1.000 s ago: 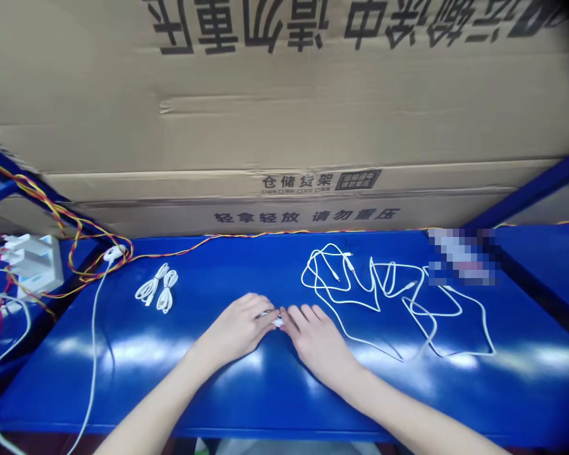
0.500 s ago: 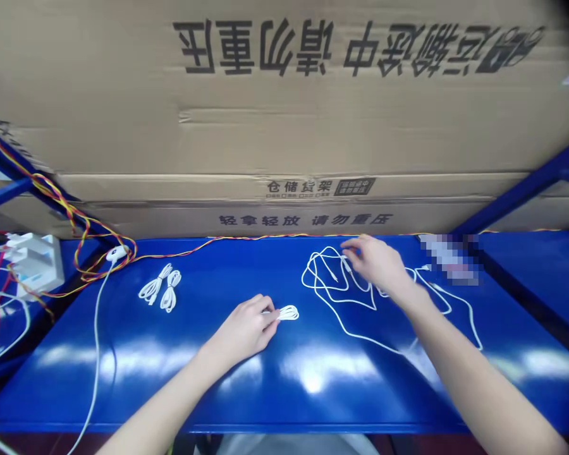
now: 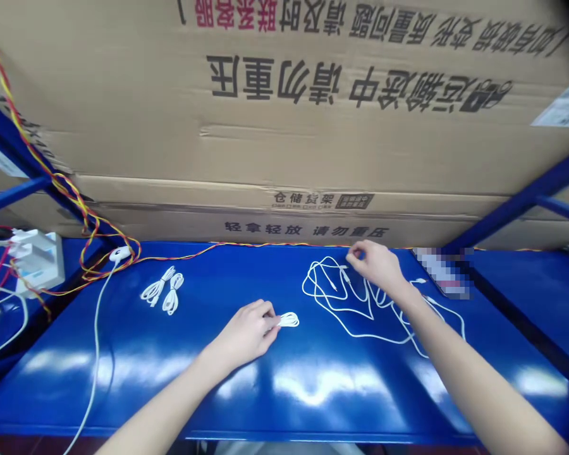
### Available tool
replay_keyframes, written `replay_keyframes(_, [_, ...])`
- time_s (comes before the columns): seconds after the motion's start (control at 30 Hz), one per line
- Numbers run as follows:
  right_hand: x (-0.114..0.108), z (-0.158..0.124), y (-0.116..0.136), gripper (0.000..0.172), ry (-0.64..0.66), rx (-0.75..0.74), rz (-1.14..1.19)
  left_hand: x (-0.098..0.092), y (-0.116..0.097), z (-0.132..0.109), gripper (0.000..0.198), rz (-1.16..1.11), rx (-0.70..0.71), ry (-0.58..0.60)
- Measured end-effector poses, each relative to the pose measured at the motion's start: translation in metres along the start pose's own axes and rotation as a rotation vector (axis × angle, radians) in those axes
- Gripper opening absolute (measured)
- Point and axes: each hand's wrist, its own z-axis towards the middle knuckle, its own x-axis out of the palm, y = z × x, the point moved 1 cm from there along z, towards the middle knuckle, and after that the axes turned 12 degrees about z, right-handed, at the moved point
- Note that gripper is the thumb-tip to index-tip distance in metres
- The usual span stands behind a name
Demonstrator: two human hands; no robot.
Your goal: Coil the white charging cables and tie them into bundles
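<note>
My left hand (image 3: 253, 325) pinches a coiled white cable (image 3: 290, 320), whose loops stick out to the right of the fingertips, low over the blue shelf. To the right, my right hand (image 3: 375, 262) is closed in a pinch above a loose tangle of white cables (image 3: 341, 309). Some strands run under that hand and forearm. Whatever its fingertips hold, if anything, is too small to make out. Two neatly bundled white cables, one (image 3: 157, 287) beside the other (image 3: 172, 294), lie left of my left hand.
The blue shelf (image 3: 137, 379) is backed by a large cardboard box (image 3: 265, 151). A white power strip (image 3: 40, 259), red and white wires and a twisted red-yellow wire (image 3: 92, 221) crowd the left. A blurred flat item (image 3: 443, 272) lies at the back right, near a blue post.
The view has tilted up slightly. My right hand's thumb and finger have closed into a tighter pinch, and the loose cables beneath have shifted. My left hand keeps its coil.
</note>
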Motion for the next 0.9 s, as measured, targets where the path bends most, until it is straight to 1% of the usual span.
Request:
replay_keyframes(0.07, [-0.002,-0.012,0.013,0.019,-0.026,-0.056,0.067,0.002,0.001,0.000,0.023,-0.002,-0.004,-0.008])
replay_keyframes(0.13, [0.002,-0.031,0.033,0.017,0.021,-0.155,0.184,0.004,0.003,0.000,0.023,0.005,-0.023,-0.014])
replay_keyframes(0.2, [0.010,-0.055,0.056,0.014,0.139,-0.323,0.413,0.007,0.008,0.001,0.024,0.012,-0.060,-0.025])
replay_keyframes(0.23, [0.016,-0.067,0.068,0.013,0.213,-0.390,0.464,0.008,0.012,0.002,0.025,0.008,-0.086,-0.036])
replay_keyframes(0.3, [0.028,-0.087,0.086,0.012,0.304,-0.455,0.474,0.010,0.019,0.004,0.025,-0.037,-0.158,-0.069])
replay_keyframes(0.37, [0.038,-0.101,0.097,0.012,0.363,-0.469,0.432,0.010,0.028,0.006,0.024,-0.130,-0.259,-0.104])
replay_keyframes(0.47, [0.050,-0.110,0.102,0.011,0.430,-0.430,0.376,0.007,0.038,0.008,0.022,-0.295,-0.407,-0.122])
replay_keyframes(0.57, [0.057,-0.111,0.101,0.010,0.472,-0.399,0.344,-0.001,0.041,0.011,0.021,-0.505,-0.526,-0.111])
replay_keyframes(0.63, [0.060,-0.112,0.101,0.009,0.480,-0.431,0.314,-0.005,0.039,0.013,0.024,-0.708,-0.610,-0.106])
replay_keyframes(0.7, [0.063,-0.114,0.102,0.009,0.468,-0.498,0.250,-0.006,0.032,0.015,0.028,-0.906,-0.668,-0.079])
replay_keyframes(0.73, [0.065,-0.115,0.103,0.009,0.455,-0.538,0.208,-0.005,0.028,0.015,0.029,-0.980,-0.679,-0.060])
replay_keyframes(0.8, [0.068,-0.118,0.105,0.013,0.412,-0.613,0.132,-0.001,0.020,0.017,0.029,-1.026,-0.660,-0.031])
replay_keyframes(0.9, [0.071,-0.121,0.104,0.019,0.340,-0.678,0.099,0.007,0.010,0.017,0.023,-0.916,-0.601,-0.063])
